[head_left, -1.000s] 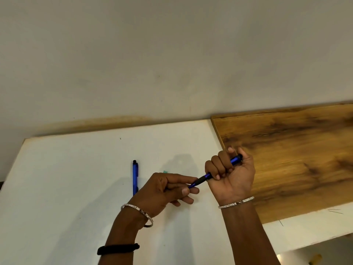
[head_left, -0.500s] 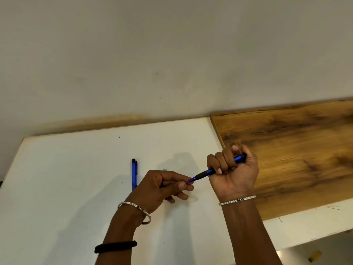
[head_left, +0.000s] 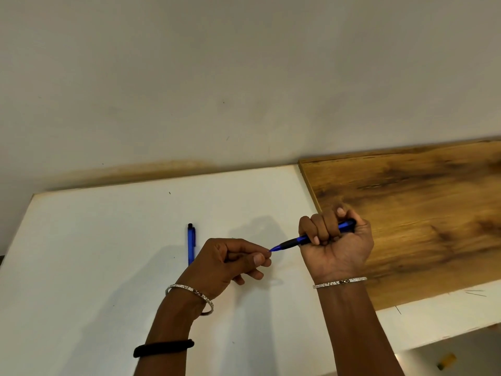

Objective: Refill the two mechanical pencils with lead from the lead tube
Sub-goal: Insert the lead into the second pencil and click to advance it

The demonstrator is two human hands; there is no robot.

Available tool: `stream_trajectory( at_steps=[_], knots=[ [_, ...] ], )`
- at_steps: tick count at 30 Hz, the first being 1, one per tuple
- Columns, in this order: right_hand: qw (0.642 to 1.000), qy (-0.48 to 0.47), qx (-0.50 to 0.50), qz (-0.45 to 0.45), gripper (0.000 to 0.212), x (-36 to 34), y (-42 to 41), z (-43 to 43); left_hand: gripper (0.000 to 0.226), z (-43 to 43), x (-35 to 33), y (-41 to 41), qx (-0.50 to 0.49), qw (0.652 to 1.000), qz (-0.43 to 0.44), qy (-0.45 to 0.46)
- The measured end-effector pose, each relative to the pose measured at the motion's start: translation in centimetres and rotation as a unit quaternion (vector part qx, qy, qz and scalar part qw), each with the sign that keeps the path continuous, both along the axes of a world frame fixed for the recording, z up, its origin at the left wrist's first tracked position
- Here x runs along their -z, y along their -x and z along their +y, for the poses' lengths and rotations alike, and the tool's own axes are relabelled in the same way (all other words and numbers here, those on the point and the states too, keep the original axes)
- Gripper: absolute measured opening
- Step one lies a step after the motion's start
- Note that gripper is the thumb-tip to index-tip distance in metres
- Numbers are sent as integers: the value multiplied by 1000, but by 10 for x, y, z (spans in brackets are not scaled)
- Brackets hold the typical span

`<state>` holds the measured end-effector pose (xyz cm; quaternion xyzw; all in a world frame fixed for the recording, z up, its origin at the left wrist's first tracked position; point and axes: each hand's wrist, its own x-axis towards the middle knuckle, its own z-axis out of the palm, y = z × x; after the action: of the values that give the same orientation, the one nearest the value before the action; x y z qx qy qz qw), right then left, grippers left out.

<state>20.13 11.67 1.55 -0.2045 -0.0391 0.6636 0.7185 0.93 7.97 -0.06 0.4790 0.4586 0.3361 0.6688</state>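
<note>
Above the white tabletop (head_left: pixel 81 267), blue mechanical pencil with black grip (head_left: pixel 306 240) clenched in right hand (head_left: pixel 336 248), its tip met by pinched left hand (head_left: pixel 233 261), second blue pencil (head_left: pixel 191 242) laid flat beside

Right hand (head_left: pixel 336 245) fists a blue mechanical pencil (head_left: pixel 311 238), tip aimed at left hand (head_left: pixel 230 263), whose pinched fingertips (head_left: pixel 260 257) sit at the tip. Second blue pencil (head_left: pixel 191 244) lies just left of left hand.

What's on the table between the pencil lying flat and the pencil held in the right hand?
In the head view, the left hand sits between the lying pencil and the held pencil, its fingertips at the held pencil's tip; nothing else shows there.
</note>
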Motion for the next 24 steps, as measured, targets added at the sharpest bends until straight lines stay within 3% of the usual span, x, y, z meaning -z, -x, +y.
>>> stream_trajectory(
  at_steps=[8,15,24],
  knots=[
    [1000,-18,9,-15,23,4,-4,1,13,1,1,1,-28,999,25,16],
    [1000,-6,17,-12,36,6,-4,0,11,1,1,2,-37,999,31,21],
    [1000,0,11,-14,23,3,-4,-1,27,1,0,1,-19,1000,17,11]
  ],
)
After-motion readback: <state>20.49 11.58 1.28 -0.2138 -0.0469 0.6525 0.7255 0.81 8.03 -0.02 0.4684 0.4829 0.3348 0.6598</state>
